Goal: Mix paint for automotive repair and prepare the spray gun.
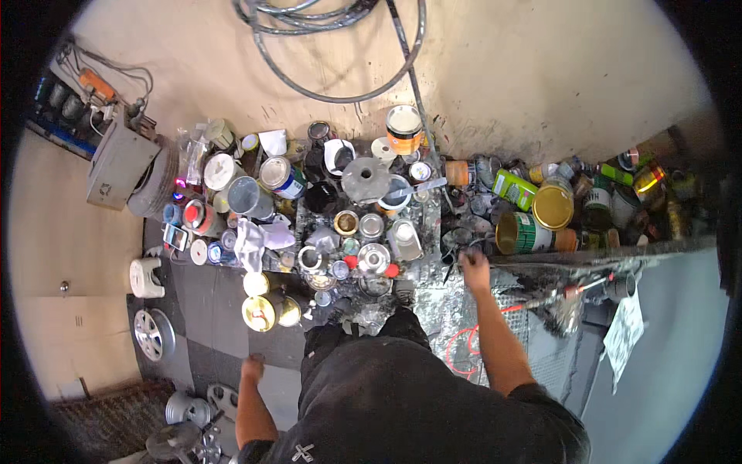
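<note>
My left hand (pixel 253 366) hangs low at my left side over the grey floor. Its fingers are too small and unclear to read, and nothing plainly sticks out of it. My right hand (pixel 473 263) reaches forward to the front edge of the cluttered bench, fingers curled downward around something I cannot make out. Just left of it is a small dark shape (pixel 448 267). Close by on the right lies a green can with a gold end (pixel 529 233). Left of that hand sits a rectangular metal tin (pixel 405 240), beside a round silver lid (pixel 374 259).
Cans, cups and rags crowd the bench; a putty knife (pixel 427 186) lies across a white-rimmed pot. A coiled hose (pixel 340 97) hangs on the wall. Gold-topped cans (pixel 259 313) stand front left. A white stool (pixel 147 278), a wheel rim (pixel 154 335) and a red cable (pixel 456 357) are lower down.
</note>
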### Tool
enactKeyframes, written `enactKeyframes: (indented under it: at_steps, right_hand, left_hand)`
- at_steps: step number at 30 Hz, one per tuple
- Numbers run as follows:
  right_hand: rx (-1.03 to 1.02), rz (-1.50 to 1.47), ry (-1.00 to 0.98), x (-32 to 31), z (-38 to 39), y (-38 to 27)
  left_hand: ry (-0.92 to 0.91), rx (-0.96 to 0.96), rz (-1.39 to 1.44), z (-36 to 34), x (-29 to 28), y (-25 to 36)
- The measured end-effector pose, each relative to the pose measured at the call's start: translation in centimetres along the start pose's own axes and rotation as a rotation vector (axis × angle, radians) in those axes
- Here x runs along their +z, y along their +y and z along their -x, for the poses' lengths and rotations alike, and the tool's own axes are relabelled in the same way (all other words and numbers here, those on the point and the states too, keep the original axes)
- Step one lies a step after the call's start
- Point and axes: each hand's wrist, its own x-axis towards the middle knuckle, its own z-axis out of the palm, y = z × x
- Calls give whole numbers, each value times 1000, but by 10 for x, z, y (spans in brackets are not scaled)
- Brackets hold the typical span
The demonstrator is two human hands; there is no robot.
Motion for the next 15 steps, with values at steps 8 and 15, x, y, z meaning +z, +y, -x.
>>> enactKeyframes:
  at_steps: [8,15]
  right_hand:
    - [-331,144,27,16,-295,-57]
    - [-439,265,-61,95,-379,-124]
  left_hand:
    - [-86,-1003,1149,81,25,223]
    - [-47,-1040,983,186,53,295]
